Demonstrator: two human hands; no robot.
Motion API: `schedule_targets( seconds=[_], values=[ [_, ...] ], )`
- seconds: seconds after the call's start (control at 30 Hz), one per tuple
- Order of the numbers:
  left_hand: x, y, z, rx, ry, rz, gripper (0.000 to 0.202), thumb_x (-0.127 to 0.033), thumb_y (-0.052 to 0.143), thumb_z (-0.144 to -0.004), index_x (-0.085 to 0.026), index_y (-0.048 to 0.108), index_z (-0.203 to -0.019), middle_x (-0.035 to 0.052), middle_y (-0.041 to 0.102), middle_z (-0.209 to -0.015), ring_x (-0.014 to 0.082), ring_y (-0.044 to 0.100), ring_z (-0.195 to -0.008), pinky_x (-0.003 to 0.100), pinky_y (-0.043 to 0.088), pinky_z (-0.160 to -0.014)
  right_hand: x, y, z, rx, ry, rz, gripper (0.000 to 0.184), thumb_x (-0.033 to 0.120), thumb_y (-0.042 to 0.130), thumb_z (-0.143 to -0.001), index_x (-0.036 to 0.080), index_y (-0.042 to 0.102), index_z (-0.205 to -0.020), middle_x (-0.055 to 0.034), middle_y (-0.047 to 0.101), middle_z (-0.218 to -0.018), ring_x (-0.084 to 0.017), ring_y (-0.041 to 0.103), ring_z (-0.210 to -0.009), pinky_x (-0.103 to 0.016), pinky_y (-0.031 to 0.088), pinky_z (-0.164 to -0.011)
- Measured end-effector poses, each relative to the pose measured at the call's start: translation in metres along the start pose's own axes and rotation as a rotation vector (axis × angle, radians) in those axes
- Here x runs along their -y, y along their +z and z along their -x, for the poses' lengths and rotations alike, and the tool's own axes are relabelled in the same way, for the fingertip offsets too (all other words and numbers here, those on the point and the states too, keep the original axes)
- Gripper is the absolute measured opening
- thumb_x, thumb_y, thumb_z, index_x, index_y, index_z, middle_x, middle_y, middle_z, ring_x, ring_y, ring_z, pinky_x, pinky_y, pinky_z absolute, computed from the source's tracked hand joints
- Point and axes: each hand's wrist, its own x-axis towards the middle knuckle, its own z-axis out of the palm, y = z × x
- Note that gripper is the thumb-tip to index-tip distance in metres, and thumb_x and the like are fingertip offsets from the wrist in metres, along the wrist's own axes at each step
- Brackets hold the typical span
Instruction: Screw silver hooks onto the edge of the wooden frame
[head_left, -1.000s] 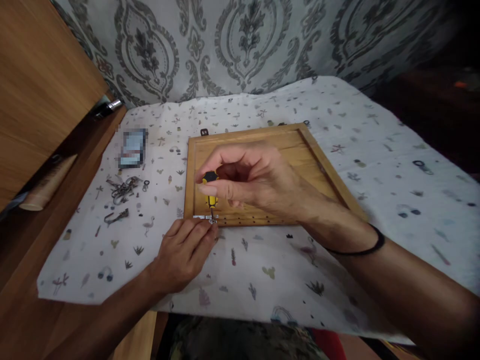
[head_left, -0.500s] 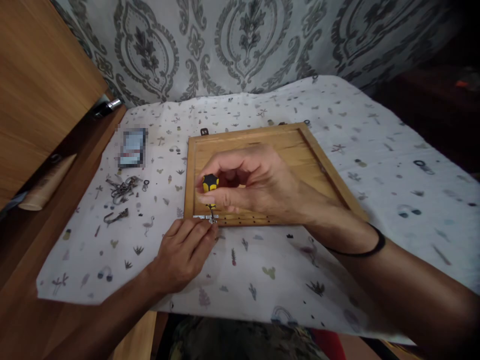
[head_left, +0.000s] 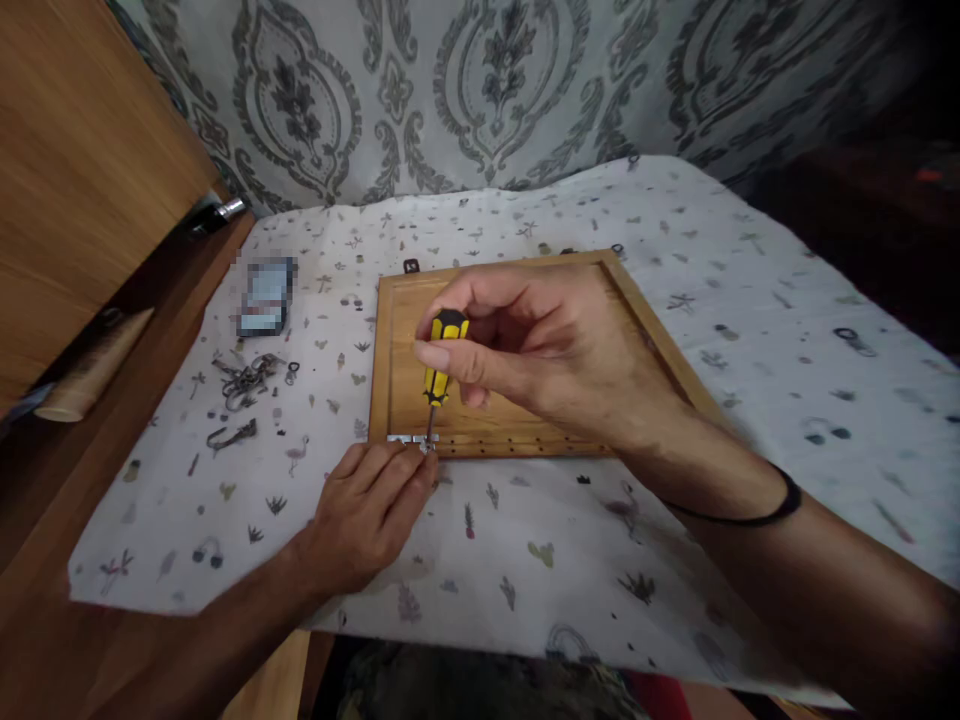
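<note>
A small screwdriver [head_left: 448, 345] with a yellow-and-black handle is pinched between the thumb and fingers of my right hand [head_left: 540, 350]. Its shaft slants down, and the tip meets a small silver metal fitting [head_left: 405, 439] at the near left edge of a framed wooden board [head_left: 416, 385]. My left hand [head_left: 371, 505] is closed at that edge, its fingers pressed together against the fitting. The fingertips and part of the fitting are hidden. A row of small dark holes or screws runs along the board's near edge, right of the fitting.
A pile of metal hooks [head_left: 251, 378] and one loose hook [head_left: 234, 433] lie to the left. Behind them is a blurred phone [head_left: 266, 297]. Dark hangers [head_left: 411, 266] stick out past the board's far edge. A wooden panel [head_left: 90, 150] stands at the left, and a patterned cloth [head_left: 510, 560] covers the table.
My right hand has risen slightly and shifted right, so more of the screwdriver shows and its handle leans to the right. My left hand stays at the fitting.
</note>
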Motion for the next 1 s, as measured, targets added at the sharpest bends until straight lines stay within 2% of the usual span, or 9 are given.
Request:
schedule_targets(
  seconds=[0.13, 0.3, 0.67, 1.0],
  values=[
    [0.001, 0.001, 0.001, 0.001, 0.003, 0.004, 0.022, -0.007, 0.070, -0.091, -0.002, 0.066, -0.112, 0.0143, 0.076, -0.099, 0.0274, 0.064, -0.090, 0.039, 0.047, -0.074, -0.003, 0.001, 0.001, 0.031, 0.005, -0.020, 0.022, 0.028, 0.078, -0.090, 0.017, 0.061, -0.079, 0.0060, 0.055, -0.067, -0.004, 0.052, -0.051, -0.014, 0.046, -0.044],
    [0.001, 0.001, 0.000, 0.004, -0.002, -0.005, 0.020, -0.008, 0.070, -0.092, -0.004, 0.067, -0.111, 0.0128, 0.076, -0.098, 0.0265, 0.064, -0.089, 0.039, 0.047, -0.073, -0.009, 0.004, 0.001, 0.021, 0.040, -0.103, 0.014, 0.019, 0.077, -0.087, 0.017, 0.064, -0.082, 0.0048, 0.060, -0.072, -0.004, 0.054, -0.051, -0.014, 0.048, -0.044],
    [0.001, 0.000, 0.001, 0.003, 0.001, 0.005, 0.020, -0.008, 0.068, -0.093, -0.002, 0.066, -0.112, 0.0137, 0.075, -0.098, 0.0270, 0.063, -0.089, 0.039, 0.046, -0.073, -0.012, 0.004, 0.000, 0.015, 0.065, -0.120, 0.027, 0.036, 0.083, -0.083, 0.017, 0.064, -0.081, 0.0032, 0.063, -0.074, -0.005, 0.055, -0.053, -0.016, 0.048, -0.043],
    [0.001, 0.001, 0.001, 0.001, 0.004, 0.000, 0.021, -0.008, 0.069, -0.092, -0.003, 0.066, -0.112, 0.0136, 0.075, -0.098, 0.0268, 0.063, -0.090, 0.039, 0.046, -0.073, -0.013, 0.004, 0.000, 0.018, 0.069, -0.119, 0.027, 0.035, 0.083, -0.084, 0.017, 0.064, -0.080, 0.0039, 0.062, -0.072, -0.005, 0.054, -0.052, -0.015, 0.046, -0.042]
  ],
)
